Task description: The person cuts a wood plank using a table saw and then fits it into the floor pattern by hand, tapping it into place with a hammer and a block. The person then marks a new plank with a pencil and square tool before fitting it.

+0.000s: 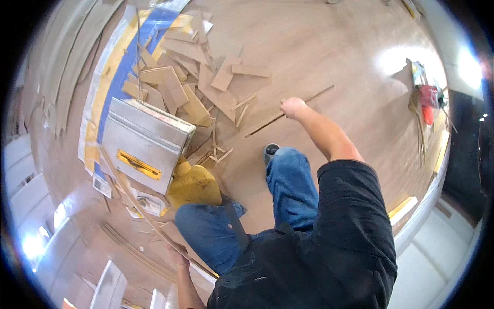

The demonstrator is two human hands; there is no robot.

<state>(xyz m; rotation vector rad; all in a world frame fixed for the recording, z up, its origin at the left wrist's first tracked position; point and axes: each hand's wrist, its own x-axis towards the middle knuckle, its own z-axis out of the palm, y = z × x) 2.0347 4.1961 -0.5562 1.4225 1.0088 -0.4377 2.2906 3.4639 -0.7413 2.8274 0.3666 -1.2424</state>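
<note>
My right hand [293, 108] is closed around the middle of a thin wooden strip [319, 94], held out over the pale floor [334, 51] beside my dark shoe. My left hand [179, 256] is low at the left, next to my bent knee, closed on a long, flexible tan strip [128, 189] that slants up past a grey machine case [139, 136] with a yellow handle recess. A yellow round-edged part [194, 186] sticks out from the case toward my legs. My left fingers are partly hidden by the strip.
A pile of tan board offcuts [182, 67] lies beyond the case, on and beside blue-and-yellow sheeting [136, 44]. At the right is a red-and-grey tool [427, 98] with strips. Long planks [67, 56] line the far left; white panels [103, 288] stand at lower left.
</note>
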